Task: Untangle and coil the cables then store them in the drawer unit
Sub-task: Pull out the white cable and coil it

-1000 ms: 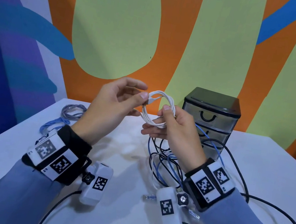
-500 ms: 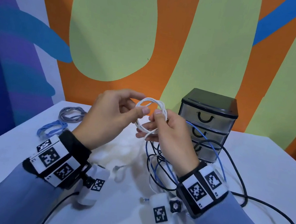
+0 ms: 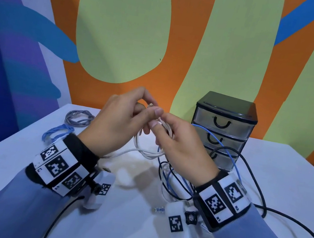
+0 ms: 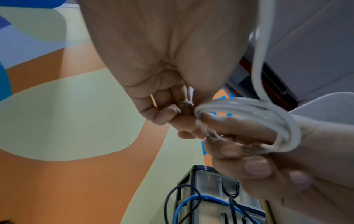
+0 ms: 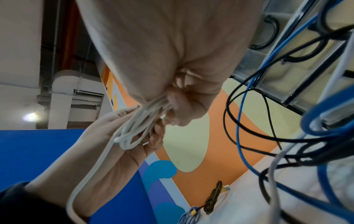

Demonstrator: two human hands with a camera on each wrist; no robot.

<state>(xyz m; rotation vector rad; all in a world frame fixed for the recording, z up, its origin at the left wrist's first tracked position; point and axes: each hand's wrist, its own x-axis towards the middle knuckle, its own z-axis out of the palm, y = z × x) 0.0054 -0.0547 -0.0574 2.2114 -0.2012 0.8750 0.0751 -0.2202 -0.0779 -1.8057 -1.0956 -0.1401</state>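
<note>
My two hands meet above the white table (image 3: 286,180) with a small white cable coil (image 3: 147,152) between them. My right hand (image 3: 171,141) grips the bunched loops (image 4: 258,109) in its curled fingers. My left hand (image 3: 123,119) pinches the white cable's plug end (image 3: 151,105) between thumb and fingertips. One loose white strand (image 5: 91,166) runs down past my left wrist. The black three-drawer unit (image 3: 223,129) stands just right of my hands, all drawers closed. A tangle of blue and black cables (image 3: 175,181) lies under my right hand.
A grey coiled cable (image 3: 79,119) and a light blue coiled cable (image 3: 57,133) lie at the table's far left. A thick black cable (image 3: 290,220) loops over the right side of the table. The painted wall stands close behind.
The hands have come down and closer together. The white coil, held upright and round a second ago, now hangs bunched in my right hand while my left works the plug end.
</note>
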